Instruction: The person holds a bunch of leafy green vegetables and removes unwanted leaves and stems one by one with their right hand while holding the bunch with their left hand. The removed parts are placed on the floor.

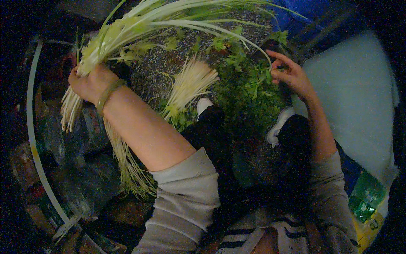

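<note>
A bundle of long, pale-stemmed leafy greens (127, 33) is gripped near its root end by my left hand (95, 82), which wears a bangle. Its stalks arch across the top towards the right. My right hand (288, 73), fingers partly bent, is at the tip of one long drooping stalk (250, 43); whether it pinches the stalk is unclear. Between the hands, a second bunch of pale stems (192, 82) lies on the speckled ground. Beneath my left forearm hangs or lies another bunch of thin stems (127, 162).
Loose green leaves (250, 82) are heaped before my white shoes (280, 125). A large pale sheet or bag (352, 92) stands at the right, above a green and yellow package (364, 197). Clear plastic (85, 177) and a curved white strip (33, 127) are at the left.
</note>
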Motion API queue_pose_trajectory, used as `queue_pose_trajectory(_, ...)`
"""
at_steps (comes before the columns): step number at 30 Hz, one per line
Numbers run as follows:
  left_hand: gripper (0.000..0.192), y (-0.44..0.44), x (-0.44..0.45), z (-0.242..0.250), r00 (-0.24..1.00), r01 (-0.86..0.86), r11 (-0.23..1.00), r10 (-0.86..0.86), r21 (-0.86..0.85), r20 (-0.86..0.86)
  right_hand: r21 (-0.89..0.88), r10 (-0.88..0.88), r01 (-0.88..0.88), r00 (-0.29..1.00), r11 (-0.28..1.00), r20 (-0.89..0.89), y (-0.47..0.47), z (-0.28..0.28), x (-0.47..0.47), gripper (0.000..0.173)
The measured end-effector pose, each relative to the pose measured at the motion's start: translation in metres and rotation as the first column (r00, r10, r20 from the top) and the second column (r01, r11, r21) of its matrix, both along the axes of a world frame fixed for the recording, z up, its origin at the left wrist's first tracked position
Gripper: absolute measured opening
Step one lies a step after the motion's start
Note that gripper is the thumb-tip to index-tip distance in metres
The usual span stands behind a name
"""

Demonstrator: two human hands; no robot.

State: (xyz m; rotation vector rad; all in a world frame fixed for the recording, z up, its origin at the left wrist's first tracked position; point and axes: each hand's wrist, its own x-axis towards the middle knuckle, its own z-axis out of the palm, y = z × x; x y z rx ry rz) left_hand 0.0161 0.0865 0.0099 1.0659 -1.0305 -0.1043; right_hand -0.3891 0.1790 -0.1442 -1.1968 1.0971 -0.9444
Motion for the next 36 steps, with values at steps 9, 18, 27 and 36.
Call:
queue_pose_trajectory(9,0.024,0.002,0.017,0.011,0.921,0.252,0.958,-0.28,-0.134,-0.271,-0.227,0.301,-0.467,0.801,0.854,-0.517,0.015,0.025,-0.001,0.022)
queue_pose_trajectory(18,0.029,0.008,0.025,-0.005,0.982,0.074,0.997,-0.077,-0.026,-0.173,0.086,0.328,-0.332,0.798,0.939,-0.506,0.057,0.034,-0.005,0.014)
queue_pose_trajectory(27,0.028,0.011,0.007,-0.003,0.953,-0.273,0.958,0.256,0.092,0.165,-0.414,-0.156,-0.191,0.725,0.89,-0.67,0.054,0.03,-0.009,0.015)
queue_pose_trajectory(36,0.022,0.0,0.003,0.006,0.934,0.038,0.978,-0.108,-0.207,-0.34,-0.261,-0.171,-0.809,0.2,0.527,-0.965,0.05,0.035,0.03,0.008)
